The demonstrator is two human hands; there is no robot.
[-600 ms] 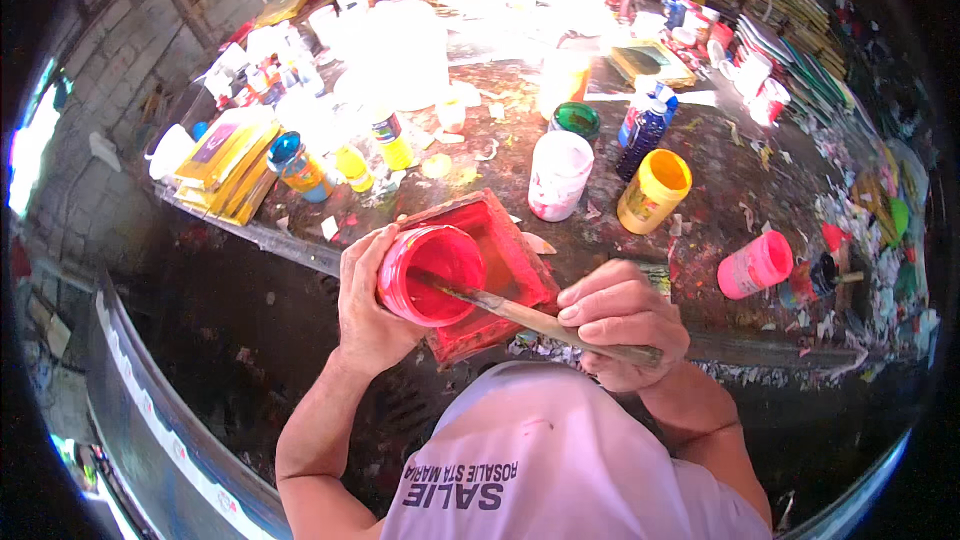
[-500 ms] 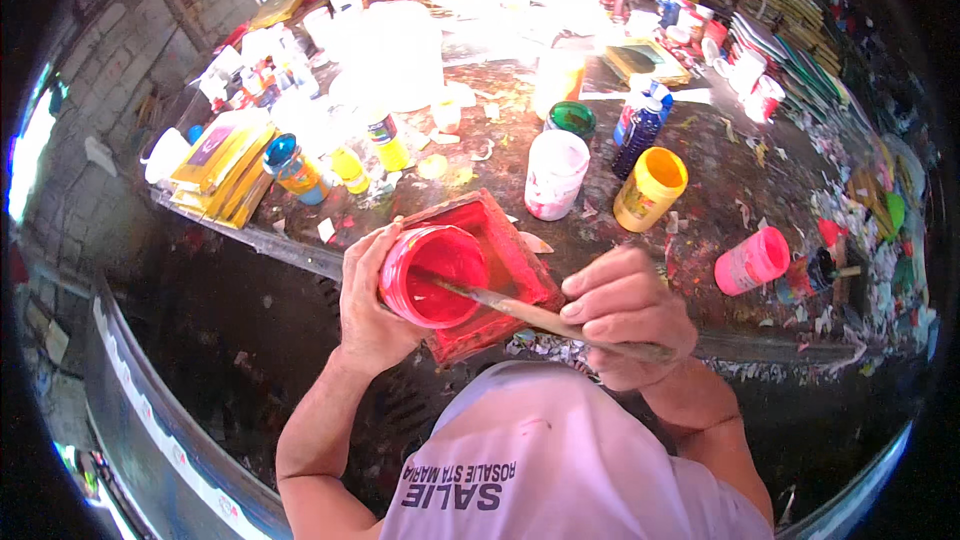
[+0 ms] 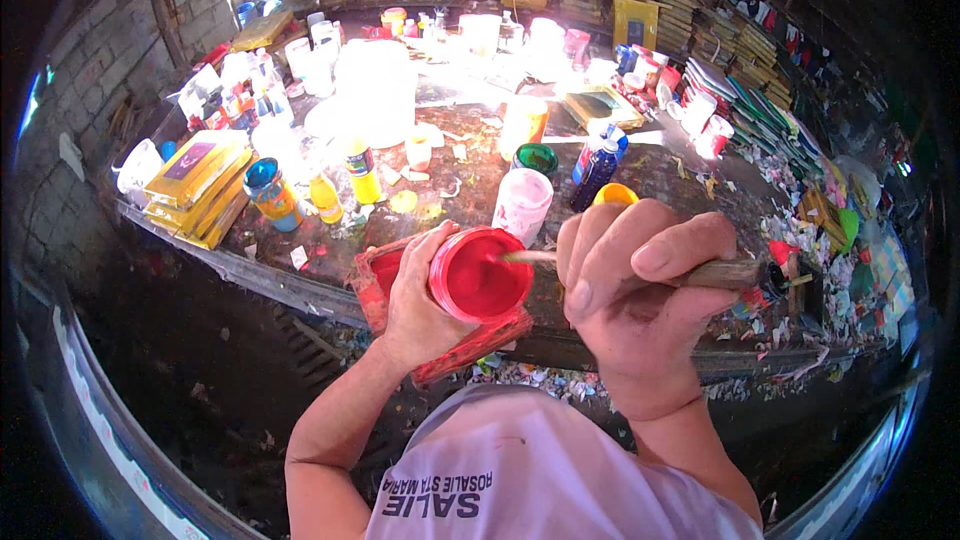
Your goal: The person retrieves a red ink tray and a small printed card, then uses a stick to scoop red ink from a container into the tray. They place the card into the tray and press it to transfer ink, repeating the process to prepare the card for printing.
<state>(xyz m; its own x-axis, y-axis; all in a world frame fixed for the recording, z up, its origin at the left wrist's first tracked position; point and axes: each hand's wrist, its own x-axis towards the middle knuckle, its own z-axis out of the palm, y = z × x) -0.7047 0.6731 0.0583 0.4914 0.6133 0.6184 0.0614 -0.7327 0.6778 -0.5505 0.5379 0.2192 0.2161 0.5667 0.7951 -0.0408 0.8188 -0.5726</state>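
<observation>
Two hands work over the messy paint table [image 3: 660,175]. Left hand [image 3: 420,305] wraps around a round red paint cup [image 3: 480,275]. Right hand [image 3: 630,290] squeezes a wooden brush [image 3: 720,273], tip inside the cup.

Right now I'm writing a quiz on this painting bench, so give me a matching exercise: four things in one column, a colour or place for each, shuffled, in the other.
Things:
1. paint pot in the left hand
2. brush in the right hand
3. stack of flat panels
4. small lidded jar

Matches:
A. yellow, at the bench's left edge
B. green lid, behind the white bottle
C. red inside, tilted toward the camera
D. wooden handle, tip dipped into the pot

Pairs: 1-C, 2-D, 3-A, 4-B
</observation>
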